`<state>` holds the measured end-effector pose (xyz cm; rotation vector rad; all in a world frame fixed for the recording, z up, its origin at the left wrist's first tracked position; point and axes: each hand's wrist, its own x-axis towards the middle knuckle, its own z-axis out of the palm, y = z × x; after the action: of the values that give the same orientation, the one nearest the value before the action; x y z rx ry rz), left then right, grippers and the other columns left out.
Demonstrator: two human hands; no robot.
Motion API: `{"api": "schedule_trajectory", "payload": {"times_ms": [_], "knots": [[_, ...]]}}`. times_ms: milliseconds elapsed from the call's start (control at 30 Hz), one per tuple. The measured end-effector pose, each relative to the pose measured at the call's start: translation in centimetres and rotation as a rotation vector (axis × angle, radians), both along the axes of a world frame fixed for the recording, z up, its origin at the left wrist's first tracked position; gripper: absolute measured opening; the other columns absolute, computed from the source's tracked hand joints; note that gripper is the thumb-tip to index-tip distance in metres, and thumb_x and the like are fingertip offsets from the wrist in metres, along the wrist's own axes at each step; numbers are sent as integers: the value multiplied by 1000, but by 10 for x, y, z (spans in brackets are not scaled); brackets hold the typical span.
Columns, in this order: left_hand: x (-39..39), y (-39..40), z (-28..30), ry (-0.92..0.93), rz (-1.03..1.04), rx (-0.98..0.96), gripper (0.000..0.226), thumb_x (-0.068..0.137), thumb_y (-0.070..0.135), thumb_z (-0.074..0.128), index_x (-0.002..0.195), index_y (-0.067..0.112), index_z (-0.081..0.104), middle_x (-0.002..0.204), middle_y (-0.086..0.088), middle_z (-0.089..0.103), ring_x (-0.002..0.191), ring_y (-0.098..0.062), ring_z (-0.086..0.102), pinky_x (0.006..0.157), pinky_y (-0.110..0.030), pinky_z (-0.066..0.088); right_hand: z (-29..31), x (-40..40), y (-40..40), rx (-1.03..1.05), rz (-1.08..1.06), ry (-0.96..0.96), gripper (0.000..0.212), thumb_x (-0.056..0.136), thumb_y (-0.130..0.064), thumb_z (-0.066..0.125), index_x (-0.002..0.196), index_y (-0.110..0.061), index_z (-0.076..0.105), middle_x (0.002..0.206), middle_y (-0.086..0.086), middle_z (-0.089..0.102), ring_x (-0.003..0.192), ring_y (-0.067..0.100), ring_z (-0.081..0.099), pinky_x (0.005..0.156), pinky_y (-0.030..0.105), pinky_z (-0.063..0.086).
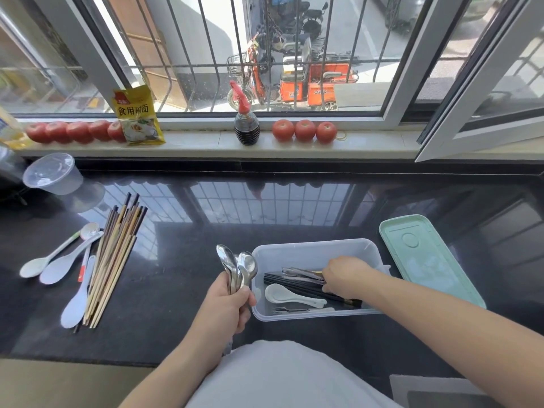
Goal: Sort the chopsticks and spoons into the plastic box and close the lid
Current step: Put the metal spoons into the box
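Observation:
The clear plastic box (312, 248) stands on the black counter, front centre. Inside it lie black chopsticks (294, 282), a white ceramic spoon (282, 294) and a small fork (290, 310). My right hand (346, 273) is inside the box, its fingers curled on the black chopsticks. Just left of the box, my left hand (232, 301) grips a bunch of metal spoons (240, 266), bowls pointing up. The green lid (424, 257) lies flat to the right of the box. A pile of wooden chopsticks (113, 257) and white plastic spoons (63, 260) lies at the left.
A clear round tub (53, 173) sits at the back left. On the windowsill stand a row of tomatoes (304, 130), a yellow packet (137, 116) and a dark sauce bottle (246, 125). An open window sash (482, 107) juts in at the right.

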<state>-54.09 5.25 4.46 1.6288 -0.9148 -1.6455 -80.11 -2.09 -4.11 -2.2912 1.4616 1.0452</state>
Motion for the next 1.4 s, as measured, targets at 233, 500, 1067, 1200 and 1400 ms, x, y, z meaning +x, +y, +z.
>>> {"api": "schedule_trajectory", "payload": {"times_ms": [233,500,1067,1200,1400], "knots": [[3,0,0,-17,9,-6,13,103,-3,42,99,7,50,70,-5,61,44,-13,35,42,-21,23,7,-4,3,-27,158,141,10,94,-10,60,86,-13,65,108,7,74,100,26,71,69,33,47],[3,-3,-1,-18,8,6,12,103,-2,42,99,7,50,71,-5,60,44,-13,35,42,-21,23,10,-22,5,-65,206,-133,18,88,-2,55,96,-13,67,95,5,62,91,29,63,70,40,52],[1,-5,1,-45,13,34,14,99,-6,43,98,6,50,79,-14,55,45,-14,34,43,-21,22,-15,-5,3,-201,356,-42,18,91,-1,53,96,-15,63,90,6,68,76,29,68,57,36,46],[0,-4,1,-34,12,30,14,98,-7,44,99,5,51,79,-14,56,46,-15,33,44,-23,22,-11,-1,2,-185,333,-36,18,94,-3,51,98,-14,64,91,6,69,79,30,69,56,36,38],[2,-6,2,-13,18,36,13,99,-6,44,99,5,50,76,-11,58,45,-15,32,44,-24,20,1,-8,6,-58,122,-91,17,101,-20,48,104,-15,64,96,6,71,84,31,68,62,36,47]]}}
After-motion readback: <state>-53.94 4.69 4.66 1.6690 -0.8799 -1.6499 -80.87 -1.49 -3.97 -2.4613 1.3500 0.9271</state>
